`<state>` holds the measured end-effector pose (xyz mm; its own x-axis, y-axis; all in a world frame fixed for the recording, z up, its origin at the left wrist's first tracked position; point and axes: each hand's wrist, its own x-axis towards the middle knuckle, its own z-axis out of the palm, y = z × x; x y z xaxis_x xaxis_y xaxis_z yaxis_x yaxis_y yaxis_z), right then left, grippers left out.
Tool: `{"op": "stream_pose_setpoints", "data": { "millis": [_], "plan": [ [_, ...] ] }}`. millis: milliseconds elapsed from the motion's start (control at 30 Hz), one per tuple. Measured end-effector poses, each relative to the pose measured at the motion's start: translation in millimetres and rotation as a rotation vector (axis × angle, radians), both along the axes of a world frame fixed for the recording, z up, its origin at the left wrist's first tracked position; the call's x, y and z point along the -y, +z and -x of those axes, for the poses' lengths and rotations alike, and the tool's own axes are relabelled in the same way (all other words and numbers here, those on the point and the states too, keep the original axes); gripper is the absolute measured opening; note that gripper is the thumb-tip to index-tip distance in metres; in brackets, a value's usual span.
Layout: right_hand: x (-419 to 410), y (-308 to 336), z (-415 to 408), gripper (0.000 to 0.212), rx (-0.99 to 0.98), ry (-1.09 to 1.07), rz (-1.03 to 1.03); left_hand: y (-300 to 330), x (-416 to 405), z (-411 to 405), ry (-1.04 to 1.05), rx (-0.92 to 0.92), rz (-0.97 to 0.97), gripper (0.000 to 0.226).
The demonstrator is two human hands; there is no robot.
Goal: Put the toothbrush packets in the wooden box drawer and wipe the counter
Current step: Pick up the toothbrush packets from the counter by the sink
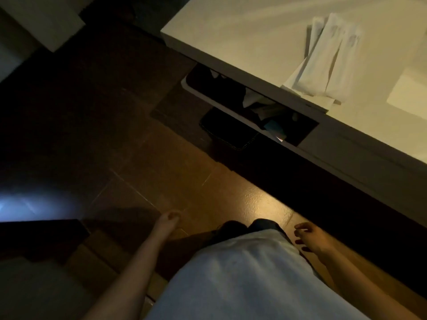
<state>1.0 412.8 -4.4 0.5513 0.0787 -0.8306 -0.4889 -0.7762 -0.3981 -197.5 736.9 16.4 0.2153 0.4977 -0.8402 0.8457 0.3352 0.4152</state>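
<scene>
Several white toothbrush packets [328, 63] lie in a loose overlapping pile on the pale counter [254, 31] at the upper right, close to its front edge. My left hand [167, 221] hangs low at my side over the brown floor, fingers loosely curled, holding nothing. My right hand [308, 236] hangs beside my light skirt, fingers apart and empty. Both hands are far below and in front of the counter. No wooden box is visible in this view.
Under the counter edge stands a white-rimmed bin [231, 98] with a dark liner and scraps inside. A pale flat object [409, 93] lies at the counter's right edge. The room is dim, with brown floor tiles [161, 176] and a dark step at the lower left.
</scene>
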Motion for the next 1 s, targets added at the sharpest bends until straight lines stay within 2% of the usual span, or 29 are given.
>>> {"op": "stream_pose_setpoints", "data": {
  "millis": [267, 367, 467, 567, 700, 800, 867, 933, 1000],
  "plan": [
    [-38.5, -2.8, -27.7, 0.012, -0.013, -0.154, -0.026, -1.9, -43.5, -96.3, -0.061, 0.129, 0.064, 0.015],
    [-52.9, -4.5, -61.6, 0.018, -0.018, -0.137, -0.034, -4.2, -34.4, -122.4, -0.122, 0.094, 0.066, 0.011],
    [-62.7, -2.9, -93.7, 0.025, 0.000, -0.115, -0.032, -9.8, -28.8, -142.2, -0.266, 0.069, 0.046, 0.016],
    [-70.5, 3.4, -122.6, 0.026, 0.046, -0.099, -0.040, -13.1, -35.9, -165.8, -0.308, 0.044, -0.004, 0.027],
    [-76.5, 10.7, -137.4, 0.025, 0.062, -0.127, -0.028, -11.6, -46.0, -190.2, -0.379, 0.015, 0.047, 0.012],
    [-79.9, 15.0, -138.3, 0.026, 0.063, -0.173, -0.017, -13.2, -60.0, -211.4, -0.466, 0.029, 0.062, 0.021],
    [-83.3, 21.1, -134.1, 0.024, 0.070, -0.215, 0.000, -11.9, -67.8, -230.8, -0.576, 0.036, 0.065, 0.010],
    [-90.8, 34.5, -128.0, 0.018, 0.086, -0.261, -0.001, -7.6, -73.0, -253.9, -0.672, 0.052, 0.016, 0.026],
    [-99.9, 54.3, -126.1, 0.022, 0.124, -0.270, -0.021, 7.9, -74.7, -281.0, -0.727, 0.117, -0.033, 0.030]
  ]
}}
